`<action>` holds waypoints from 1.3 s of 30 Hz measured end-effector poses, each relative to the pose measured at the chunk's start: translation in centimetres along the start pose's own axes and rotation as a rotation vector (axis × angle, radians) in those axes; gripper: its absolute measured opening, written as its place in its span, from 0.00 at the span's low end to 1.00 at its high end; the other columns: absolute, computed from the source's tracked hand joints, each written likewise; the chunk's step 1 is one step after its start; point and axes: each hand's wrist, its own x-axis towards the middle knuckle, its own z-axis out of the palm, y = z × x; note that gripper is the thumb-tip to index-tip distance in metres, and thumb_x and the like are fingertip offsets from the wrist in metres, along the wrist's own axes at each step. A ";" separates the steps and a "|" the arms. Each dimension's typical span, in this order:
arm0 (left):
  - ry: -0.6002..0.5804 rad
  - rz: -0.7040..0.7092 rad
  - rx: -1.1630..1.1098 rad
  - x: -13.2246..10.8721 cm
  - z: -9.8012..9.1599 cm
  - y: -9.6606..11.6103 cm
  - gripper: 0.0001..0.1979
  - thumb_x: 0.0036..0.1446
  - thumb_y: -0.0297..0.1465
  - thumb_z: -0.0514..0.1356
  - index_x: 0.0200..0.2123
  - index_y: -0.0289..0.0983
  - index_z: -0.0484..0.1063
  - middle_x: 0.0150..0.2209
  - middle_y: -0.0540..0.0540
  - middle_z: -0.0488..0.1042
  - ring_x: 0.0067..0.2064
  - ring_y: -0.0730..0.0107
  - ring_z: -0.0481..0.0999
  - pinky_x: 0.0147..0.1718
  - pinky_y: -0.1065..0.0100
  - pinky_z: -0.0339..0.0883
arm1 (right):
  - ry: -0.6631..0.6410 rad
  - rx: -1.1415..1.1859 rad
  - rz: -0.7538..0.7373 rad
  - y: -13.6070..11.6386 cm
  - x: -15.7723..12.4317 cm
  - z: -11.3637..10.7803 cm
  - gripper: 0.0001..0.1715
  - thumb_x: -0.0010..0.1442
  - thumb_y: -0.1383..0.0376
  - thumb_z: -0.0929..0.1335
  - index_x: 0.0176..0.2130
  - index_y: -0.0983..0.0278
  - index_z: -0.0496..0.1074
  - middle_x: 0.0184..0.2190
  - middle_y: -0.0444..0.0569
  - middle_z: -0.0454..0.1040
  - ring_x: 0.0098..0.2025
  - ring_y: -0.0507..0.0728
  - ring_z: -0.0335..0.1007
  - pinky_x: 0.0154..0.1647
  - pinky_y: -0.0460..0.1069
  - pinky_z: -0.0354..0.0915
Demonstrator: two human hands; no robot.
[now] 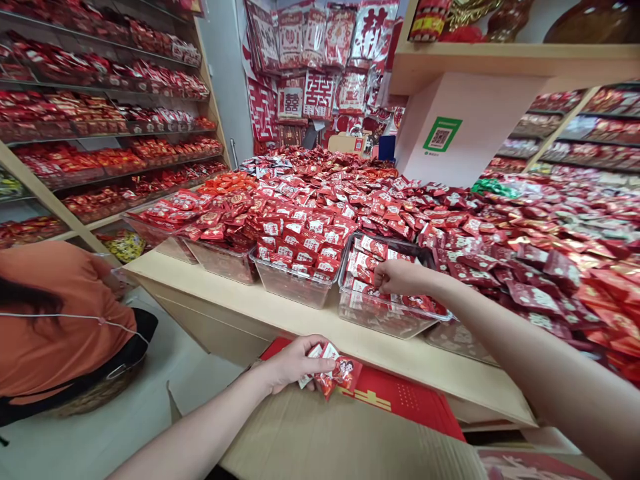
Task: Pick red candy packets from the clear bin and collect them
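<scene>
The right hand, fingers curled together, is in the bin at packets lying roughly crosswise; whether it grips one, I cannot tell. The left hand, farther off, clamps sweets above the carton. Between them stands the bin's front wall; a fuller tub sits just left on the tabletop.

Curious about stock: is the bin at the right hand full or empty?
Partly full: packets lie in the plastic bin, below its back rim.
</scene>
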 end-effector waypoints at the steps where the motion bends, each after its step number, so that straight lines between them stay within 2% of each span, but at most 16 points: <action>1: 0.001 0.002 0.002 0.0 0.0 0.0 0.20 0.39 0.39 0.62 0.35 0.35 0.64 0.25 0.52 0.67 0.20 0.81 0.63 0.14 0.79 0.57 | -0.020 -0.026 0.000 -0.1 0.0 -0.1 0.08 0.40 0.71 0.65 0.26 0.63 0.69 0.24 0.43 0.71 0.27 0.51 0.65 0.22 0.43 0.54; 6: -0.005 0.010 -0.007 0.2 -0.1 -0.2 0.20 0.40 0.39 0.62 0.35 0.35 0.64 0.25 0.52 0.67 0.19 0.82 0.62 0.14 0.79 0.57 | -0.065 -0.115 -0.014 -0.8 0.4 0.6 0.04 0.40 0.69 0.65 0.24 0.63 0.68 0.22 0.44 0.70 0.25 0.51 0.63 0.20 0.43 0.52; 11: -0.001 0.000 0.000 0.1 -0.1 -0.1 0.21 0.38 0.39 0.63 0.35 0.36 0.64 0.26 0.52 0.67 0.20 0.81 0.63 0.14 0.79 0.57 | -0.036 -0.037 0.027 -0.5 1.0 1.8 0.06 0.40 0.68 0.65 0.25 0.63 0.69 0.23 0.44 0.71 0.26 0.51 0.64 0.20 0.43 0.53; 16: 0.003 -0.003 0.013 0.1 -0.1 0.0 0.20 0.39 0.39 0.63 0.36 0.36 0.64 0.26 0.52 0.66 0.21 0.81 0.63 0.15 0.78 0.58 | -0.016 0.054 0.026 -0.2 0.9 1.0 0.08 0.40 0.67 0.66 0.27 0.63 0.70 0.25 0.43 0.72 0.27 0.51 0.65 0.22 0.42 0.54; 22: -0.004 0.001 0.015 0.1 -0.1 -0.1 0.20 0.39 0.39 0.62 0.36 0.35 0.64 0.25 0.51 0.66 0.21 0.80 0.64 0.14 0.79 0.58 | -0.043 -0.089 0.041 -0.8 0.6 0.7 0.03 0.42 0.68 0.66 0.22 0.65 0.70 0.22 0.46 0.71 0.26 0.52 0.65 0.22 0.43 0.55; 30: -0.014 0.005 0.002 0.3 -0.3 -0.5 0.20 0.40 0.39 0.63 0.35 0.36 0.64 0.26 0.51 0.67 0.22 0.80 0.64 0.14 0.80 0.58 | 0.030 -0.053 0.036 -1.1 0.7 0.3 0.08 0.43 0.70 0.65 0.27 0.64 0.72 0.26 0.47 0.74 0.29 0.52 0.67 0.23 0.43 0.56; 33: -0.013 0.006 0.016 0.2 -0.4 -0.4 0.20 0.40 0.39 0.62 0.36 0.36 0.64 0.27 0.50 0.67 0.22 0.79 0.65 0.14 0.79 0.58 | 0.014 -0.091 0.039 -1.4 0.7 0.1 0.06 0.45 0.66 0.65 0.26 0.65 0.72 0.26 0.49 0.73 0.28 0.53 0.67 0.23 0.44 0.56; 36: -0.024 0.013 0.024 0.1 -0.4 -0.4 0.20 0.40 0.39 0.62 0.36 0.36 0.64 0.27 0.50 0.67 0.21 0.80 0.65 0.14 0.79 0.57 | -0.002 -0.123 0.035 -1.4 0.9 0.3 0.13 0.47 0.58 0.64 0.25 0.65 0.72 0.25 0.51 0.73 0.27 0.54 0.67 0.23 0.45 0.56; 39: -0.021 0.013 0.030 0.2 -0.5 -0.5 0.20 0.41 0.39 0.62 0.37 0.35 0.64 0.27 0.50 0.67 0.22 0.79 0.65 0.15 0.79 0.57 | 0.029 -0.142 0.060 -1.6 1.2 0.6 0.15 0.47 0.56 0.65 0.26 0.64 0.72 0.26 0.52 0.73 0.28 0.55 0.67 0.24 0.46 0.57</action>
